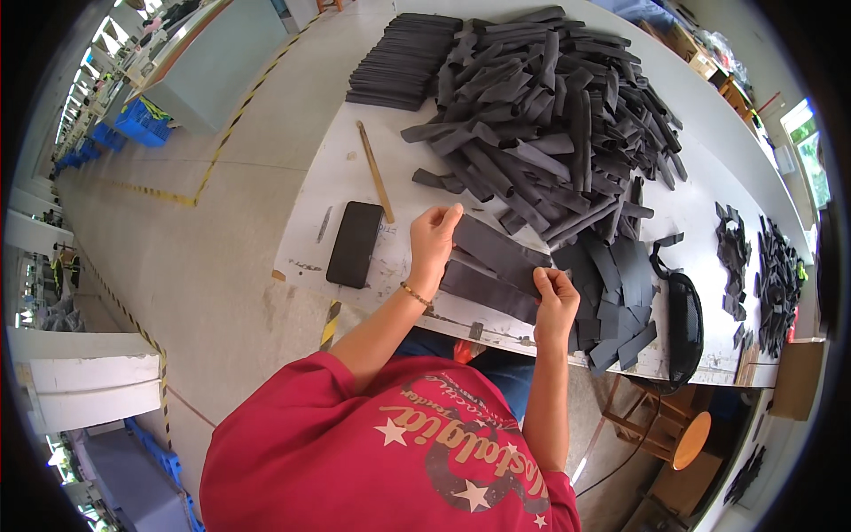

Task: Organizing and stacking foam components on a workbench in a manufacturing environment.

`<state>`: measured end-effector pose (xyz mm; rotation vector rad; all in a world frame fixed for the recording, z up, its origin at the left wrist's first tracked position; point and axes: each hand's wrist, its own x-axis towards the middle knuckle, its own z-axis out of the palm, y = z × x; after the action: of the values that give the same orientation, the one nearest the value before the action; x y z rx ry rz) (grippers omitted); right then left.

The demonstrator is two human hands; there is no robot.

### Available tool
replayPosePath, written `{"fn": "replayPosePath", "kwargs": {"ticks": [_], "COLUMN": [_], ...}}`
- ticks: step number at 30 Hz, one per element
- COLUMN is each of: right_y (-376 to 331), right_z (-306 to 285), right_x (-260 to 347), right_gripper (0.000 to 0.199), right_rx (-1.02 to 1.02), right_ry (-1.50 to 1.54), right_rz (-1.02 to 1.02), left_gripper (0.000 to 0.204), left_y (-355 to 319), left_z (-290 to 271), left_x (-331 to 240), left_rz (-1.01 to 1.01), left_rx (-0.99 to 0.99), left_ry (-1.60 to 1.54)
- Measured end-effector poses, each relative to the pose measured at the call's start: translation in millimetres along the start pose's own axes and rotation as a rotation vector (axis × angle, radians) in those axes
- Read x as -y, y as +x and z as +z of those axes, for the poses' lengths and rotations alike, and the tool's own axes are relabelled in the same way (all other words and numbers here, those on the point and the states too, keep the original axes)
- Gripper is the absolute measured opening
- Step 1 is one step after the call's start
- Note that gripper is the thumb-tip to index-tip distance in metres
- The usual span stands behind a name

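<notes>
Dark strip [495, 253] pinched at its ends by left hand [433, 239] and right hand [555, 300].

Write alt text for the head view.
Both hands, left hand and right hand, hold a dark strip over a white table. A strip pile lies behind; a phone and stick sit left.

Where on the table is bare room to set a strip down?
Bare table lies left of the wooden stick, above the phone, and between the stick and the strip pile. It is crowded right of the hands, around the flat strips.
</notes>
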<state>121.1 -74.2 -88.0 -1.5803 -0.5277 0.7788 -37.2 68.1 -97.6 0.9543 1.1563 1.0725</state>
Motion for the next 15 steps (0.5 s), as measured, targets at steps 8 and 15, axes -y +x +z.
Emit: {"fn": "replayPosePath", "kwargs": {"ticks": [8,15], "right_y": [26,36], "right_z": [-26,-21], "right_x": [15,-2], "right_gripper": [0.014,0.02], "right_rx": [-0.033,0.087], "right_ry": [0.151,0.087], "right_rz": [0.072,0.08], "left_gripper": [0.027,0.015], "left_y": [66,113], "left_z": [-17,1], "left_x": [-15,-35], "left_rz": [0.094,0.429], "left_rx": [-0.096,-0.112], "left_ry": [-0.103,0.053]}}
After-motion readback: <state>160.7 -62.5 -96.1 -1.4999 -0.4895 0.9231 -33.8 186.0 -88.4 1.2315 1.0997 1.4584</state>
